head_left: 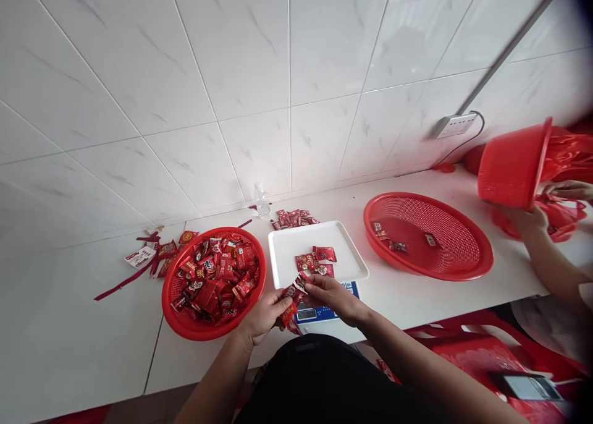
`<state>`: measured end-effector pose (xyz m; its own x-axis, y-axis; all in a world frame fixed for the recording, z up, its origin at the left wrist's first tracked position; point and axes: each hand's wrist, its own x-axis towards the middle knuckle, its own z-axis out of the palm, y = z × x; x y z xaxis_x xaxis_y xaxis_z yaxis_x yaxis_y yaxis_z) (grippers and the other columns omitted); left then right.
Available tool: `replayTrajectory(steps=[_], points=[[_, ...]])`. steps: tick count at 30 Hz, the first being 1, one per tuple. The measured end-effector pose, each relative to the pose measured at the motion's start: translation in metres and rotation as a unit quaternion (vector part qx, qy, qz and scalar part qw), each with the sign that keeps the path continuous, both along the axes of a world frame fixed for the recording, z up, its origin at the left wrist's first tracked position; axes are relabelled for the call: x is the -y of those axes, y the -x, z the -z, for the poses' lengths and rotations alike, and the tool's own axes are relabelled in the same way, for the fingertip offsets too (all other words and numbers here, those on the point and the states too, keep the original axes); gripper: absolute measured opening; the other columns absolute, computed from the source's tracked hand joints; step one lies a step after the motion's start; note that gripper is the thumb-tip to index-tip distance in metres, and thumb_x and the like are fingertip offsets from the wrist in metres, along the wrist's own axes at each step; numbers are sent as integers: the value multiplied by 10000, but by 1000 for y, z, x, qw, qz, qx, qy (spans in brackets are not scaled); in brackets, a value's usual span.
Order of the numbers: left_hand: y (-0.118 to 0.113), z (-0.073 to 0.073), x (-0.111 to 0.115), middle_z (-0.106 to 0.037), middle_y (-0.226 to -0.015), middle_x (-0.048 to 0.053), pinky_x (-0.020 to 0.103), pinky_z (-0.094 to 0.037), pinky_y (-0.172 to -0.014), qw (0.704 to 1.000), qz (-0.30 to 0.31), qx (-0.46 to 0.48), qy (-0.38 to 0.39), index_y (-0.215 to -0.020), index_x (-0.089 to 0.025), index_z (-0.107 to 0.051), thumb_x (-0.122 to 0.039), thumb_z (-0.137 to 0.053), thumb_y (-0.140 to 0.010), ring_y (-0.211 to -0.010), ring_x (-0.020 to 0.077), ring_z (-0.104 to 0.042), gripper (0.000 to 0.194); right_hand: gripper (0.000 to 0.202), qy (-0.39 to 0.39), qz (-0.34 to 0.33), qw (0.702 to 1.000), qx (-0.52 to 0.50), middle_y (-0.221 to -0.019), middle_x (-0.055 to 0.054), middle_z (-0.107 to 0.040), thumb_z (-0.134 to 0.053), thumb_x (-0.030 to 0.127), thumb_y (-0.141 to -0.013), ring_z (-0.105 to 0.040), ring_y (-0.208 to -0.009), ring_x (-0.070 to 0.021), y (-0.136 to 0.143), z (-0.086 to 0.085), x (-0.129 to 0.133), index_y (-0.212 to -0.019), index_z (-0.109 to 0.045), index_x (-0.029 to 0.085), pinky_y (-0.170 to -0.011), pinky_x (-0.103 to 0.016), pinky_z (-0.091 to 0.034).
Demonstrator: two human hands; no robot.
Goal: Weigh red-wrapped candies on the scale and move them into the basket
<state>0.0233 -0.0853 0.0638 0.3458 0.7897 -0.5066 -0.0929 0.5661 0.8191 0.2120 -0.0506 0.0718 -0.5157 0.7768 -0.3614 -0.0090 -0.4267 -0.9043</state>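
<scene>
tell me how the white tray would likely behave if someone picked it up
The white tray looks like moulded plastic, so it would probably stay stiff. It seems shallow and carries only a few small packets, so it may feel light for its size. Those packets lie loose, so they could slide if it tilted.

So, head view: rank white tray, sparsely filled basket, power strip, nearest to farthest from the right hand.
1. White tray: just beyond the right hand.
2. Sparsely filled basket: to its right, on the table.
3. Power strip: far right, at the wall.
</scene>
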Motion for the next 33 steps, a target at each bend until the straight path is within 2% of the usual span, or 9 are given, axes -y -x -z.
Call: replayTrajectory(steps=[4, 11, 15, 18, 21, 24, 27, 29, 33], points=[[-2, 13, 4, -564, -609, -27, 168, -270, -398, 999, 6, -23, 31, -979, -139, -559, -472, -615, -710, -436, 56, -500, 431, 399, 13, 33, 999, 22, -645, 24, -606, -639, 532, -679, -542, -597, -103, -5, 16, 1, -792, -558, 159, -623, -257, -415], [7, 27, 12, -549, -619, -44, 164, -279, -401, 995, -42, -9, 86, -943, -157, -543, -458, -631, -705, -462, 49, -500, 393, 305, 75, 130, 986, 66, -657, 6, -637, -655, 445, -696, -569, -617, -105, -17, 51, -10, -776, -549, 170, -611, -242, -417], [9, 25, 14, -538, -600, -51, 165, -281, -406, 993, -56, 0, 105, -945, -158, -535, -428, -644, -702, -466, 50, -498, 379, 261, 94, 178, 979, 33, -831, -30, -670, -618, 418, -737, -600, -674, -104, -19, 47, -27, -844, -549, 190, -637, -235, -443], [7, 23, 13, -539, -603, -52, 163, -267, -403, 992, -64, 2, 107, -921, -161, -536, -429, -653, -687, -460, 46, -489, 375, 439, 98, 188, 977, 20, -1059, -71, -638, -636, 393, -733, -624, -819, -140, -18, 37, -34, -1107, -491, 215, -712, -259, -469], [5, 23, 12, -525, -573, -57, 163, -250, -404, 992, -84, 11, 96, -885, -159, -535, -446, -659, -670, -443, 41, -463, 380, 621, 105, 131, 984, 54, -1130, -99, -605, -652, 394, -726, -622, -880, -168, -14, 31, -28, -1259, -393, 208, -769, -302, -470], [0, 23, 10, -515, -555, -60, 161, -263, -417, 990, -116, 26, 78, -863, -160, -536, -455, -668, -657, -449, 37, -446, 383, 584, 109, -1, 993, 33, -1112, -115, -609, -657, 416, -720, -610, -909, -180, -5, 29, -10, -1213, -469, 167, -779, -317, -471], [-8, 23, 8, -517, -570, -56, 161, -275, -420, 987, -147, 39, 53, -854, -158, -543, -466, -672, -649, -462, 37, -442, 392, 574, 109, -126, 985, -38, -1039, -87, -633, -676, 432, -697, -600, -919, -182, 5, 26, 8, -1182, -510, 173, -779, -315, -472], [-12, 23, 7, -513, -570, -55, 161, -264, -405, 986, -153, 41, 44, -855, -156, -547, -471, -674, -647, -458, 38, -434, 398, 595, 99, -160, 981, -52, -982, -64, -643, -693, 441, -671, -602, -890, -179, 10, 23, 16, -1181, -516, 189, -760, -309, -473], [-17, 24, 8, -511, -558, -54, 160, -278, -393, 985, -157, 52, 48, -825, -158, -544, -470, -677, -647, -449, 42, -440, 383, 663, 101, -159, 982, -28, -939, -48, -629, -738, 422, -610, -596, -817, -165, 13, 20, 20, -1188, -506, 196, -718, -298, -471]])
